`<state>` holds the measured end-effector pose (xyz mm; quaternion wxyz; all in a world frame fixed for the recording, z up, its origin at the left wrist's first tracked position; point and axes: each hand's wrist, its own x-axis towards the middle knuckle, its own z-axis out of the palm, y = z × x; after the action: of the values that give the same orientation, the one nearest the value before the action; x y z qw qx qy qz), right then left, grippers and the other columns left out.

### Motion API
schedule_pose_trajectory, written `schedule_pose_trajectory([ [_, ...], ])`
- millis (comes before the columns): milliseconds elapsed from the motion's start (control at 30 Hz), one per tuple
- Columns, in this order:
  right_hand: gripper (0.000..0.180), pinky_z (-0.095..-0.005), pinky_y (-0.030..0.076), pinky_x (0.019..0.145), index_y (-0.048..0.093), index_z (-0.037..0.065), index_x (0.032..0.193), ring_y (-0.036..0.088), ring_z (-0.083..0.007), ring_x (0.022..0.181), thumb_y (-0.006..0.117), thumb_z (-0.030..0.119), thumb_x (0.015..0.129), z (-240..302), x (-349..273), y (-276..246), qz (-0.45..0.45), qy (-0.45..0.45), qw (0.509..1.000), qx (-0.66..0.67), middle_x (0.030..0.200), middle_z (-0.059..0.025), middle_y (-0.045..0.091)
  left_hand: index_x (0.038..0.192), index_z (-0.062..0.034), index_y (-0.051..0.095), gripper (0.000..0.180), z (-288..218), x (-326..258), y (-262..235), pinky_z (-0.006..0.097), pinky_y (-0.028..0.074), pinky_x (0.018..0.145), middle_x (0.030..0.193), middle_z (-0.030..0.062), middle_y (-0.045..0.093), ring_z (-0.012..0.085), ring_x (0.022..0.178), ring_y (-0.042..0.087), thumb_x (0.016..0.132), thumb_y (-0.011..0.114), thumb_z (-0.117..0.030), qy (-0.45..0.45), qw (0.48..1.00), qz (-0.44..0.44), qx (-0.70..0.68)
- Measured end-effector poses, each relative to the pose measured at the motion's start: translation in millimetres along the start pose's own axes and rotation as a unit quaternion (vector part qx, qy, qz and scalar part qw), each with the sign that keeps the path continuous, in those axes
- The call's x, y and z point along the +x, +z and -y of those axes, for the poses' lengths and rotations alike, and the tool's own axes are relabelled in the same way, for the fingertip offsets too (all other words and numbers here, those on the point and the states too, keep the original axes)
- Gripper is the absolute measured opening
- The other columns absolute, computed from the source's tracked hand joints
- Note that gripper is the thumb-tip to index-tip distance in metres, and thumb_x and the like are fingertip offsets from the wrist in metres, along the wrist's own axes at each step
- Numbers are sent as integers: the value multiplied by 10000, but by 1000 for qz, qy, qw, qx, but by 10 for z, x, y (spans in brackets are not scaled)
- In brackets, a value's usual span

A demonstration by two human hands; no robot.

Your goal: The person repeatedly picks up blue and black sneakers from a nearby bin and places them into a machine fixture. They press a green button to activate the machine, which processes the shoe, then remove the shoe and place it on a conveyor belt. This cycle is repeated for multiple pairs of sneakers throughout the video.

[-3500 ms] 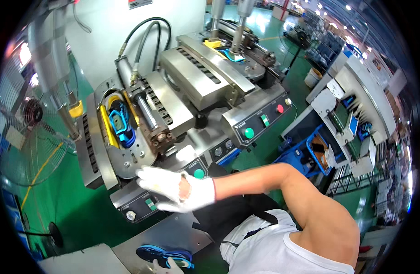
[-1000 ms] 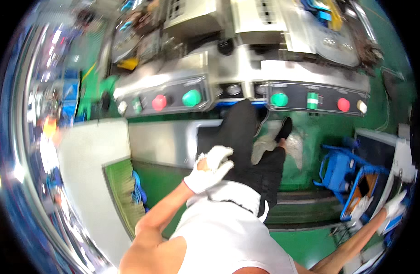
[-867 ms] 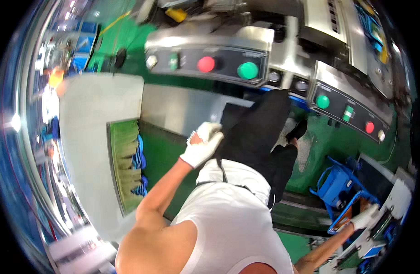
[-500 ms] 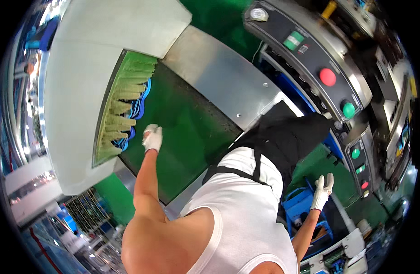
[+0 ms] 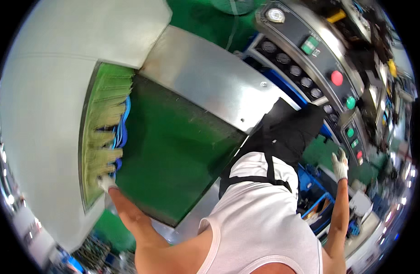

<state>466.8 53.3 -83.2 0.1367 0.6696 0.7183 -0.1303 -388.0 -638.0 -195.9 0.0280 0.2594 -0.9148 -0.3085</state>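
Observation:
My left hand (image 5: 107, 183), in a white glove, is at the lower end of a curtain of green strips (image 5: 102, 123) that hangs in an opening of a large pale machine housing. Its fingers are blurred and partly lost among the strips, so their grip cannot be made out. Shiny blue curved pieces (image 5: 123, 128) stick out from under the strips, onto the green belt-like surface (image 5: 166, 150) beside them. Out to the right, my gloved right hand (image 5: 341, 167) is in the air with fingers apart and nothing in it, near a control panel.
The pale housing (image 5: 43, 109) fills the left side. A metal plate (image 5: 200, 75) borders the green surface. At right stands a control panel with a red button (image 5: 336, 78), green buttons and several round gauges (image 5: 283, 58). A blue crate (image 5: 317, 194) sits low beside my body.
My left hand has moved left and down to the strips' lower end. My right hand has risen and moved farther right. The whole view has shifted, with the housing now larger at left.

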Motion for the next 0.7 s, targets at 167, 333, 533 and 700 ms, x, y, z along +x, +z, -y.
schedule_pose_trajectory([
  [167,645,-426,525,1078,536,33,1504,683,-346,1270,721,352,976,-226,-301,100,9,69,993,100,1418,-227,670,1561,-2,464,574,142,259,-53,544,422,1149,1580,290,470,477,1397,506,1127,394,-371,178,941,-25,287],
  [333,694,-434,499,1112,546,36,1499,637,-377,1328,731,416,949,159,-525,245,68,71,991,91,1417,-238,666,1260,-57,691,439,84,220,-148,511,579,882,1304,177,701,380,1067,707,1072,479,-392,271,863,-136,405],
  [533,718,-422,433,1195,524,18,1529,559,-357,1427,722,407,959,802,-599,-83,112,69,987,96,1524,-222,593,1272,43,656,395,-327,-1441,72,501,505,992,1278,232,654,378,1211,604,1120,538,-303,328,897,-6,297],
  [700,712,-426,430,1195,543,30,1521,561,-373,1417,681,446,960,1415,-547,-473,102,3,985,137,1533,-236,577,1269,33,629,340,-1129,-3128,544,480,512,988,1281,218,608,386,1153,619,1051,611,-227,417,882,163,144],
])
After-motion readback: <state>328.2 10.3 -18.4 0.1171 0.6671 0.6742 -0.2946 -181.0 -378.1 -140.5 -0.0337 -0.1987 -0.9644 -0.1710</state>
